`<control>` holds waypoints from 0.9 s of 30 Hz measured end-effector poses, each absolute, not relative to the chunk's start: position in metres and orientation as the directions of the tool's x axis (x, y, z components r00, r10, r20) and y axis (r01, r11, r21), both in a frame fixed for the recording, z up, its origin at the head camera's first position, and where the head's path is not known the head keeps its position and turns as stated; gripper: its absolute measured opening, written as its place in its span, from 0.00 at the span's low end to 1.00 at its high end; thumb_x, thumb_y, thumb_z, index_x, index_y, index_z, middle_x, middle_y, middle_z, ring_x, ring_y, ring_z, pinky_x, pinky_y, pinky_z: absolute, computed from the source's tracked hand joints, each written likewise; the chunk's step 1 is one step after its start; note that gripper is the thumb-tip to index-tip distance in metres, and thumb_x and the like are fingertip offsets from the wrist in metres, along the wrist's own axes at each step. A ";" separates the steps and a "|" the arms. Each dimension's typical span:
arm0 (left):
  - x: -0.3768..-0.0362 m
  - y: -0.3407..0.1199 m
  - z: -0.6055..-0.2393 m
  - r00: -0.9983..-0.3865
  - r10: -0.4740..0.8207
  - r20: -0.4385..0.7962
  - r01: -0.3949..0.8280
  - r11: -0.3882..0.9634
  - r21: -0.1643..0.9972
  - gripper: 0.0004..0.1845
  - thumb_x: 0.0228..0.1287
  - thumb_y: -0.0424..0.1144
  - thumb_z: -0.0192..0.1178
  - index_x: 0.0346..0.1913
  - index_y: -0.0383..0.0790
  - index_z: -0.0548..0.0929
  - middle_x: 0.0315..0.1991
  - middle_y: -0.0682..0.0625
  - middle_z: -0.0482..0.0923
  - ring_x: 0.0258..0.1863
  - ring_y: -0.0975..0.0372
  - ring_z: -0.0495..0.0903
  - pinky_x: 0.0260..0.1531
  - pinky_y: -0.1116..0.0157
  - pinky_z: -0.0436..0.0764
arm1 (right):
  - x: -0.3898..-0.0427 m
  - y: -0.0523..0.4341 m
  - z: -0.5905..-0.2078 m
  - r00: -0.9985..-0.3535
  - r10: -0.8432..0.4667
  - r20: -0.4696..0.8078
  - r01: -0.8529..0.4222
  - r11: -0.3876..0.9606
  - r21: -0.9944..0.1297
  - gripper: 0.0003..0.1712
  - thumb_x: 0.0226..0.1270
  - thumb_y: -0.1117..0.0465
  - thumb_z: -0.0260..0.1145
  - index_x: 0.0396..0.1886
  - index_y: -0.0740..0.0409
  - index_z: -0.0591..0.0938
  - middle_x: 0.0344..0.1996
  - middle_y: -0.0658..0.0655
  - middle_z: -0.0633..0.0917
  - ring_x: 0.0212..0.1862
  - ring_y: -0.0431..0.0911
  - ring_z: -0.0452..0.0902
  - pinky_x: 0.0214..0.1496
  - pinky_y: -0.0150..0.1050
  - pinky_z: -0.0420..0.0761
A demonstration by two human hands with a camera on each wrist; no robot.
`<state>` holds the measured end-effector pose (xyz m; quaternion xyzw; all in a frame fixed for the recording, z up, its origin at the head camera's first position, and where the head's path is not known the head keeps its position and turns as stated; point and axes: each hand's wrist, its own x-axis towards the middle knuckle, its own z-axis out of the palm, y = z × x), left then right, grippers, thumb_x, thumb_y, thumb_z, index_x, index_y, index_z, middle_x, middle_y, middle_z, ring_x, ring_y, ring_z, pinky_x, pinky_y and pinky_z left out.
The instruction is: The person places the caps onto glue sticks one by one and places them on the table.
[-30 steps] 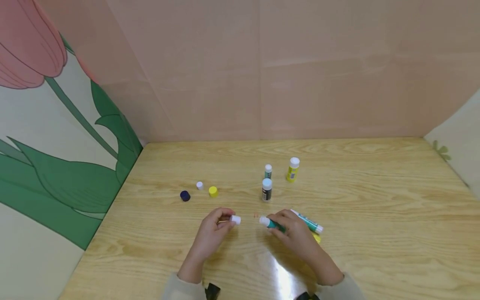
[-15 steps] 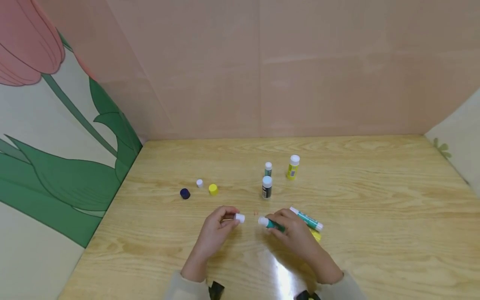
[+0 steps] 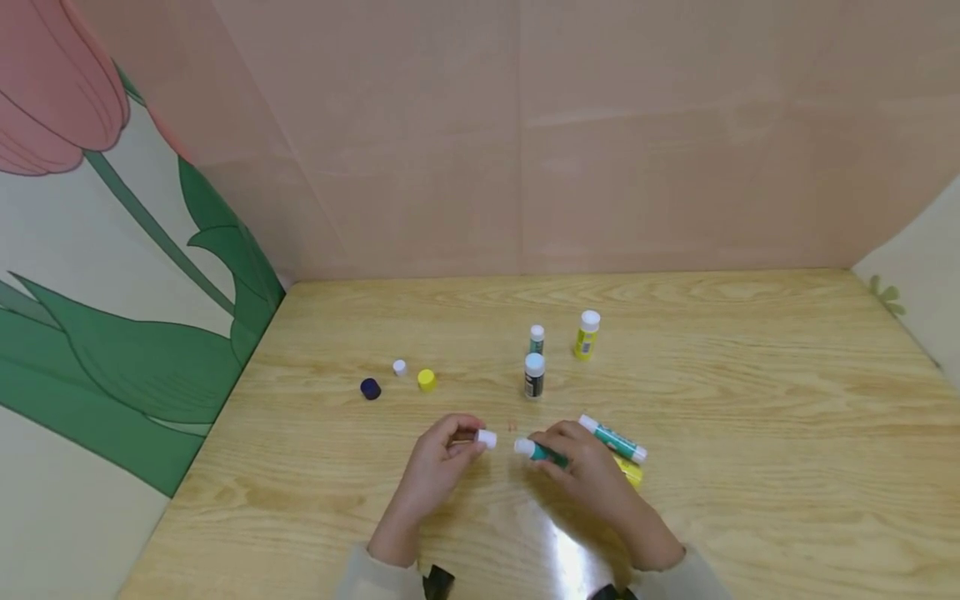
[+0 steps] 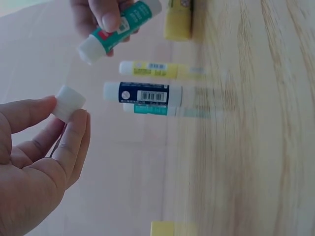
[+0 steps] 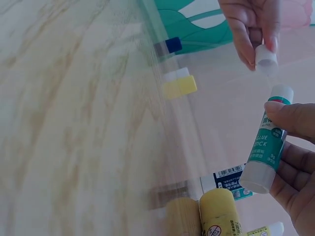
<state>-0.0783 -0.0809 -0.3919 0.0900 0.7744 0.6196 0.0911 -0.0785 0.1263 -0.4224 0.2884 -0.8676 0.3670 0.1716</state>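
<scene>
wood-grain table [image 3: 750,375], glue sticks [image 3: 534,381], loose caps [image 3: 427,381]

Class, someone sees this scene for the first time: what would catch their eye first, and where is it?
Probably the large pink tulip at the head view's upper left, its boldest shape. Next, perhaps, low in the middle of that view, the left hand pinching a white cap, apart from the green glue stick that the right hand grips.
</scene>
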 end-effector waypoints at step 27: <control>-0.067 -0.068 -0.366 -0.960 0.278 -0.021 0.035 0.193 0.981 0.10 0.56 0.24 0.52 0.42 0.23 0.72 0.39 0.40 0.72 0.41 0.52 0.73 0.39 0.71 0.75 | -0.078 0.124 -0.425 -0.769 -0.393 0.504 -0.637 0.541 -0.549 0.18 0.36 0.71 0.71 0.33 0.61 0.82 0.28 0.48 0.77 0.31 0.37 0.70 0.29 0.27 0.74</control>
